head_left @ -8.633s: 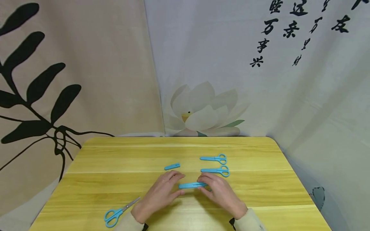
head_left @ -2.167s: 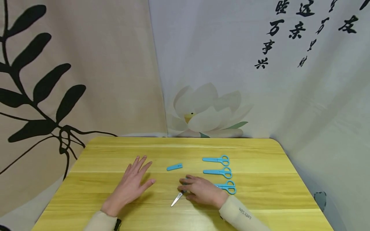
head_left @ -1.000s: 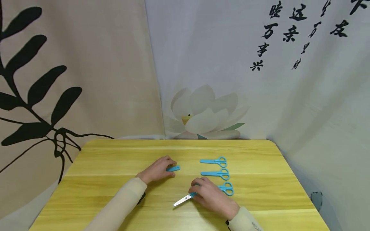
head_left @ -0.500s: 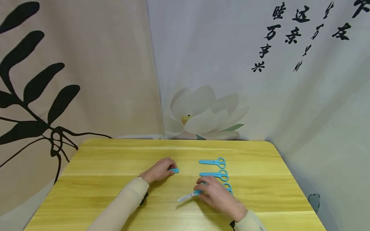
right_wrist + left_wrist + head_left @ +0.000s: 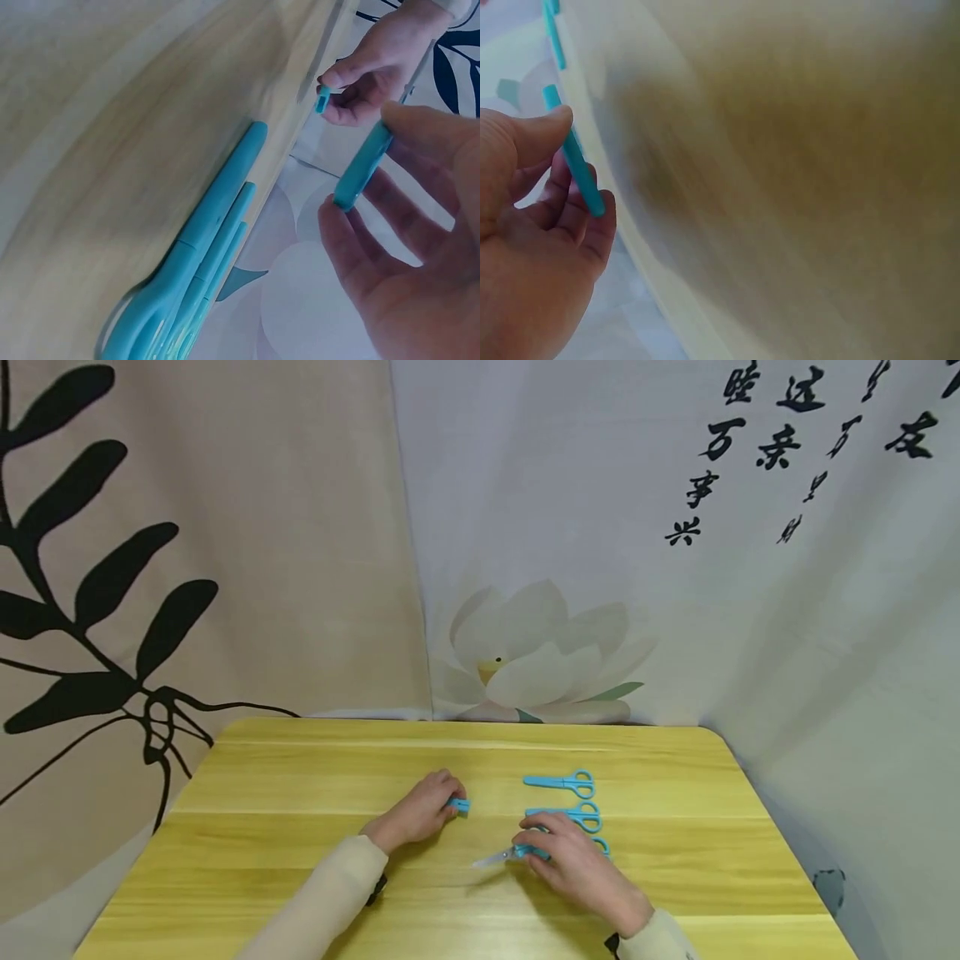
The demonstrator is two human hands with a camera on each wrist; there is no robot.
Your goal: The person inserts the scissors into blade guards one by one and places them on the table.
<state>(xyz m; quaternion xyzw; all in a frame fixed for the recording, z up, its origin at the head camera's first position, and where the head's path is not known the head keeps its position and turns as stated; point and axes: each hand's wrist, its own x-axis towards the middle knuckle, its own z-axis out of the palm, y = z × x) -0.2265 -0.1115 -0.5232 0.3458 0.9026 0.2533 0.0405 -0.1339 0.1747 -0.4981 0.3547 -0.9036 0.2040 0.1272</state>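
Observation:
My left hand pinches a small blue scissors sheath between thumb and fingers; in the left wrist view the sheath is held just off the wooden table. My right hand grips the blue handles of a pair of scissors, whose bare metal blades point left toward the left hand. In the right wrist view the held scissors show mainly a blue handle, with the sheath in the other hand beyond. Sheath and blades are apart.
Three sheathed blue scissors lie in a row on the table: a far pair, a middle pair and a near pair mostly hidden by my right hand. A printed curtain hangs behind the table.
The near sheathed scissors were laid in the row. My right hand took up the bare scissors from the table. My left hand picked up the sheath, and the blades turned more toward it.

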